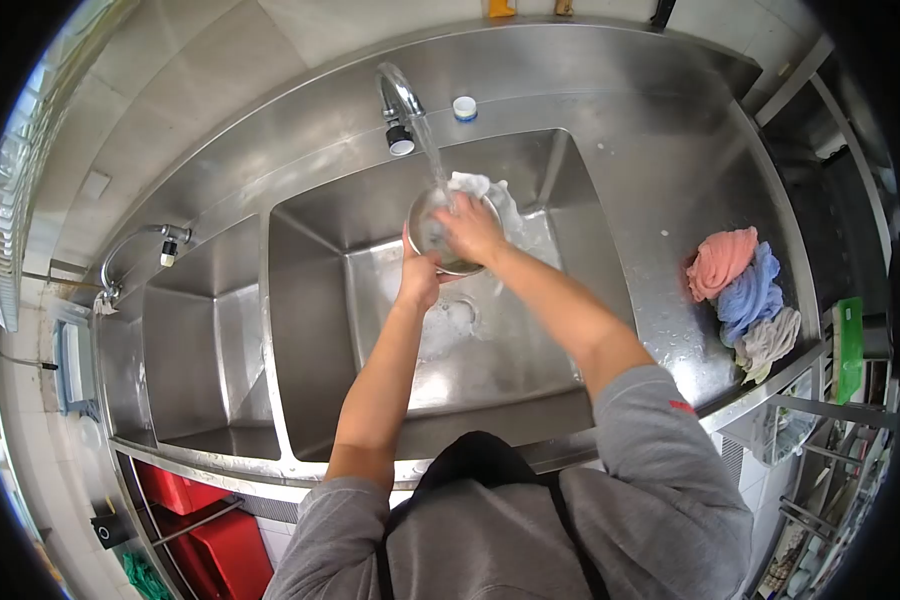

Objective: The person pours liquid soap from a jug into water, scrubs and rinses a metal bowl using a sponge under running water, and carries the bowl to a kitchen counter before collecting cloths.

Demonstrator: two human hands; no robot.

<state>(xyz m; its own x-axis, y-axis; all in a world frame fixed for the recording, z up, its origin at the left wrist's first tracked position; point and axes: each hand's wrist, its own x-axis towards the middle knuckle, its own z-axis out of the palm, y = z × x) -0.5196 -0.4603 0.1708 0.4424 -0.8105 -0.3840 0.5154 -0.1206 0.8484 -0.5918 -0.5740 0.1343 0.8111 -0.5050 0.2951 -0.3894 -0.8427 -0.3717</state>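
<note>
Bowl, partly hidden, right fingers inside

Bare forearms stretched forward, converging; left hand gripping, right hand just beyond, palm down.

steel counter, three crumpled cloths, small white object

There are one bowl, two faucets, three cloths.
</note>
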